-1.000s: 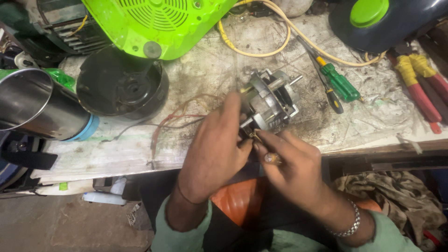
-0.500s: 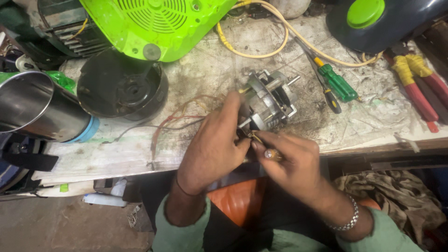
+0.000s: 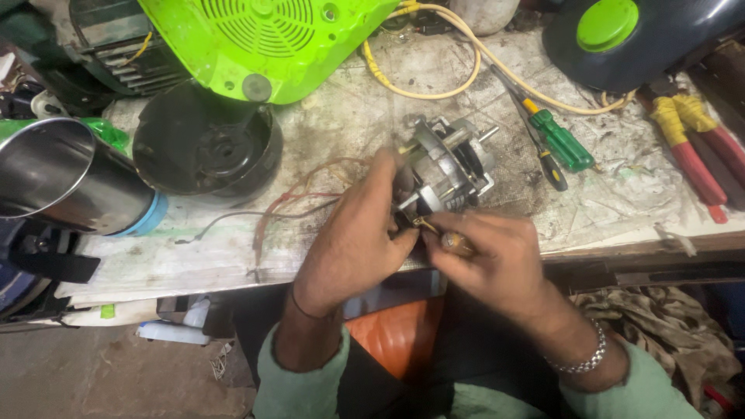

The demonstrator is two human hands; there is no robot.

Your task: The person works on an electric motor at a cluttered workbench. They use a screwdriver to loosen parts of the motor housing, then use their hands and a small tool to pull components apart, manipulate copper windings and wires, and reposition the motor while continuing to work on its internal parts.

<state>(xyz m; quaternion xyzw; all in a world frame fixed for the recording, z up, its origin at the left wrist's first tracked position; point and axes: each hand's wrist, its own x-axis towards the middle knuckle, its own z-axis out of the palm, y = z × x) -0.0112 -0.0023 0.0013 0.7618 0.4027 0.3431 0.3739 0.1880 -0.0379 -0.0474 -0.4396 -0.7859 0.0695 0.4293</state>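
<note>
Just beyond the left hand point(image 3: 353, 237) fingertips, the small motor point(image 3: 450, 164), touching.

green housing point(image 3: 256, 43) | steel cup point(image 3: 66, 182) | black bowl point(image 3: 206, 143) | green screwdriver point(image 3: 560, 140) | red-handled pliers point(image 3: 694, 151) | yellow cable point(image 3: 434, 74)

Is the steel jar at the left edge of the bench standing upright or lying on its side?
On its side. The steel jar lies across the bench, its open mouth turned toward the left edge, beside the black bowl.
</note>
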